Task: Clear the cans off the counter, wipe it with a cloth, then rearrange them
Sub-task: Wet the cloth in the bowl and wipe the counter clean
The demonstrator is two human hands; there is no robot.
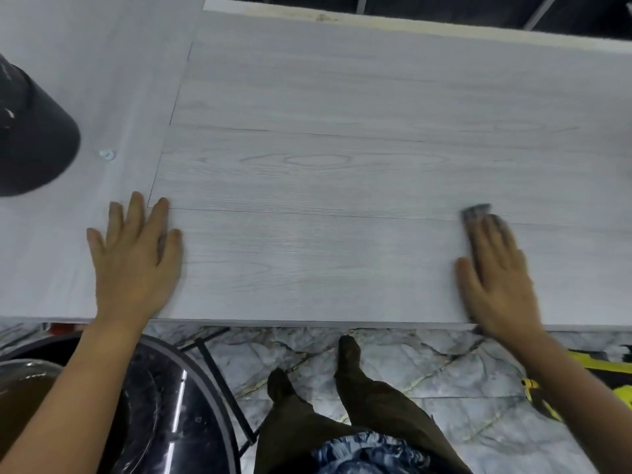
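The pale wood-grain counter (342, 97) fills the upper part of the head view. My left hand (136, 261) lies flat on it near the front left, fingers spread and straight. My right hand (496, 278) presses flat on a dark grey cloth (475, 212) near the front right edge; the cloth shows beyond the fingertips and under the palm, and is blurred. No cans show on the counter.
A dark rounded object (30, 138) sits on the counter at the far left, with a small pale ring (107, 155) beside it. Below the counter's front edge are a round black glossy stool or table (164, 398), marble floor tiles and my legs (342, 405).
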